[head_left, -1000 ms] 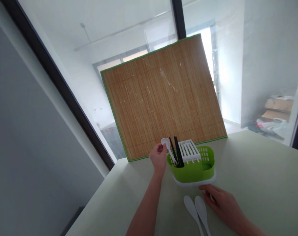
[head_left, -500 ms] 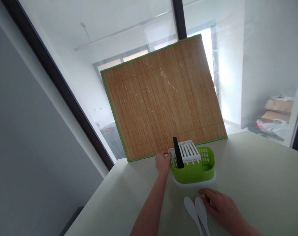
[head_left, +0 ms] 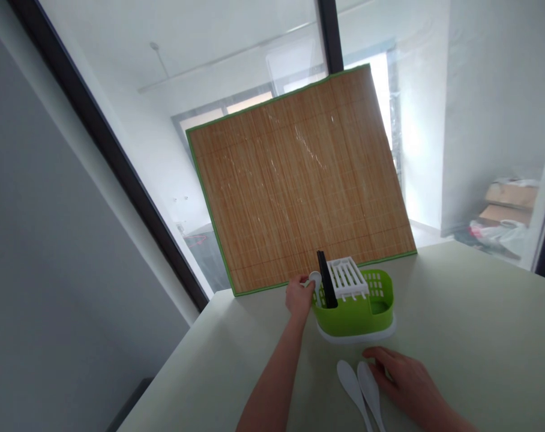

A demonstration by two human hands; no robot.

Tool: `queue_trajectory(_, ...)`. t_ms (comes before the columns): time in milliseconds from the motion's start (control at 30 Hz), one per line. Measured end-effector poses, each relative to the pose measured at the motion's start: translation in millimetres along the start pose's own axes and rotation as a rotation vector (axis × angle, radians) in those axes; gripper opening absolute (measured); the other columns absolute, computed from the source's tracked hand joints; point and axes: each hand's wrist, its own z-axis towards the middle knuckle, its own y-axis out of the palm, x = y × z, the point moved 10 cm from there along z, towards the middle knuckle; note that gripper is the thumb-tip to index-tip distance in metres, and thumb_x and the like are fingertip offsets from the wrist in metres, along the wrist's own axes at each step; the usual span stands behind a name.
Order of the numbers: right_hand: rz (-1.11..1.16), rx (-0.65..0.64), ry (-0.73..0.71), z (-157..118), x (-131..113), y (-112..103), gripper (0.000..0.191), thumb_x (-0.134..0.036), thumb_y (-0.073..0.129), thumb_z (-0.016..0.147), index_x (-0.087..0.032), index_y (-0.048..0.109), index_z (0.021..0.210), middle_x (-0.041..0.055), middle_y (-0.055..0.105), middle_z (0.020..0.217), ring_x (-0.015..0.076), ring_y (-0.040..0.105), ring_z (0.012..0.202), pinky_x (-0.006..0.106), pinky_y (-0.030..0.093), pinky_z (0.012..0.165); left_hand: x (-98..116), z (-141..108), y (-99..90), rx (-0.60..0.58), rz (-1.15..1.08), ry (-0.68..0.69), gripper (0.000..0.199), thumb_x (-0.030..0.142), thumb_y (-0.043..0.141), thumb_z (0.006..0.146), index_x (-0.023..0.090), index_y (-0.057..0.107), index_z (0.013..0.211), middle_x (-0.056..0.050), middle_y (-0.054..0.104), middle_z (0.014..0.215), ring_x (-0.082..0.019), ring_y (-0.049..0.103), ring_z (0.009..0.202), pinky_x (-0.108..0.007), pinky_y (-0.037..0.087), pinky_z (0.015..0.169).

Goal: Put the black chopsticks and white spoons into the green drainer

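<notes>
A green utensil basket (head_left: 351,321) with a white base stands on the table. Black chopsticks (head_left: 327,282) lean in its left part, beside a white slotted rack (head_left: 347,278) at its top. My left hand (head_left: 298,298) is closed at the basket's left end, its thumb and fingers on a small white spoon (head_left: 316,277) that stands upright there. In front of the basket lie two white spoons (head_left: 352,385), side by side. My right hand (head_left: 403,378) rests just right of them with bent fingers apart, its thumb close to the right spoon's bowl; nothing shows in its grip.
Behind the basket a bamboo mat (head_left: 295,186) with green edging leans against a glass pane. The pale table (head_left: 475,324) extends to the right and left. Beyond the glass are cardboard boxes (head_left: 509,198) and a plastic bag.
Almost nothing differs. My left hand has shifted very slightly, and the view has moved a little; the spoons and basket stay where they were.
</notes>
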Motion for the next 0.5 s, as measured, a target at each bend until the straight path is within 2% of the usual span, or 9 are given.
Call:
queue_trajectory(167, 0.001, -0.042, 0.041, 0, 3, 5, 0.029, -0.033, 0.040, 0.091, -0.025, 0.061, 0.109, 0.0022, 0.071, 0.088, 0.0202, 0.068, 0.076, 0.031, 0.047, 0.067, 1, -2, -1.4, -0.003, -0.051, 0.036, 0.045, 0.034, 0.065, 0.072, 0.023, 0.058, 0.115, -0.006, 0.066, 0.104, -0.019, 0.061, 0.084, -0.029, 0.045, 0.072)
queue_trajectory(267, -0.012, -0.098, 0.074, -1, 4, 10, 0.029, -0.035, 0.040, 0.091, -0.025, 0.062, 0.109, 0.0015, 0.072, 0.084, 0.0210, 0.068, 0.075, 0.031, 0.045, 0.065, 1, -16, -20.7, 0.155, -0.144, 0.120, 0.049, 0.034, 0.064, 0.074, 0.019, 0.054, 0.119, -0.008, 0.063, 0.110, -0.020, 0.059, 0.091, -0.032, 0.045, 0.080)
queue_trajectory(367, -0.029, -0.144, 0.096, -2, 5, 16, 0.026, -0.032, 0.044, 0.087, -0.027, 0.064, 0.104, 0.0001, 0.071, 0.076, 0.0215, 0.067, 0.071, 0.029, 0.041, 0.060, -2, -45, -44.9, 0.362, -0.267, 0.240, 0.042, 0.033, 0.058, 0.079, 0.019, 0.053, 0.118, -0.010, 0.061, 0.113, -0.019, 0.057, 0.095, -0.034, 0.044, 0.087)
queue_trajectory(433, -0.042, -0.151, 0.113, -2, 8, 19, 0.022, -0.028, 0.048, 0.083, -0.027, 0.065, 0.096, -0.0011, 0.071, 0.071, 0.0208, 0.066, 0.067, 0.027, 0.037, 0.056, -6, -65, -51.1, 0.409, -0.309, 0.296, 0.038, 0.032, 0.055, 0.082, 0.020, 0.053, 0.118, -0.010, 0.060, 0.113, -0.020, 0.056, 0.096, -0.036, 0.044, 0.088)
queue_trajectory(500, -0.057, -0.135, 0.129, -2, 11, 22, 0.017, -0.024, 0.050, 0.080, -0.026, 0.066, 0.084, -0.0015, 0.070, 0.067, 0.0196, 0.065, 0.063, 0.026, 0.033, 0.054, -9, -80, -50.6, 0.399, -0.327, 0.330, 0.036, 0.031, 0.054, 0.083, 0.021, 0.053, 0.118, -0.010, 0.059, 0.114, -0.020, 0.056, 0.098, -0.037, 0.043, 0.089)
